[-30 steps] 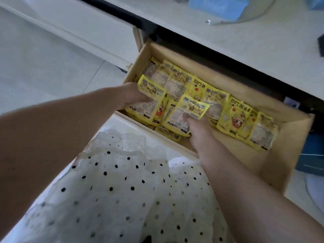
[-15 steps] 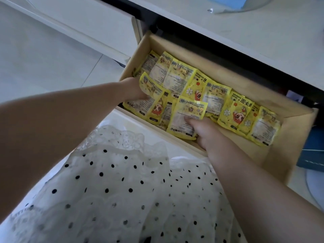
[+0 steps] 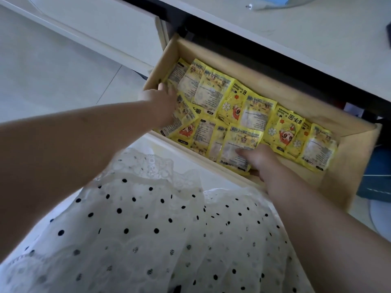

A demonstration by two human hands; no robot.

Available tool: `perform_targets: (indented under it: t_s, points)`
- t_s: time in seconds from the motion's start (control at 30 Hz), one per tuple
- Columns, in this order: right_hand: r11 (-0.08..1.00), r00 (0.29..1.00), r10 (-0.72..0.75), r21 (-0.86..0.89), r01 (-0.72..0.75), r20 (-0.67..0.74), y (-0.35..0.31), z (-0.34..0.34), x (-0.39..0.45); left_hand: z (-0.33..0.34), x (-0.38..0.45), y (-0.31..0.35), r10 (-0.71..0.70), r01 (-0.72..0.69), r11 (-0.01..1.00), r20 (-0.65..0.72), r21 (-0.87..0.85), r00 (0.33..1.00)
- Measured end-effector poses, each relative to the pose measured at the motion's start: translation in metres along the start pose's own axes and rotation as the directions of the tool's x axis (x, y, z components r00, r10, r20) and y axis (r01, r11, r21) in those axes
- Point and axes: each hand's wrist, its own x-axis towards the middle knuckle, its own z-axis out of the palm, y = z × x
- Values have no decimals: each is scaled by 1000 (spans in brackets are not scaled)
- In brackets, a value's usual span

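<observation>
An open wooden drawer (image 3: 261, 78) under a white desk holds several yellow hand-warmer packets (image 3: 213, 89) in overlapping rows. My left hand (image 3: 161, 103) is at the drawer's left end and lies on the packets there, fingers stretched toward the left wall. My right hand (image 3: 260, 160) is at the front middle of the drawer and pinches one yellow packet (image 3: 239, 142) by its near edge, thumb on top and fingers underneath. That packet is tilted slightly above the front row.
The white desk top (image 3: 306, 32) runs over the drawer's back. Pale floor tiles (image 3: 53, 81) lie to the left. A blue box (image 3: 378, 166) stands beyond the drawer's right wall. My white dotted dress (image 3: 169, 229) fills the foreground.
My left hand has laid down the packet it held up and moved deeper toward the left wall. The packet in my right hand has dropped lower onto the front row.
</observation>
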Motion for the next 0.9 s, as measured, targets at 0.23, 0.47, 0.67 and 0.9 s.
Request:
perform_targets:
  t_s: [0.23, 0.47, 0.67, 0.9]
  points:
    - [995, 996, 38, 84, -45, 85, 16, -20, 2, 4, 2, 10, 572, -517, 806, -157, 287, 805]
    - [989, 998, -22, -144, 29, 53, 21, -25, 6, 2, -3, 16, 361, -349, 932, -183, 96, 914]
    - [955, 999, -30, -294, 34, 20, 22, -25, 7, 8, 2, 20, 223, -224, 974, -189, 16, 956]
    - [915, 996, -86, -396, 73, -16, 28, -27, 10, 6, -3, 25, 280, -291, 949, -99, -123, 955]
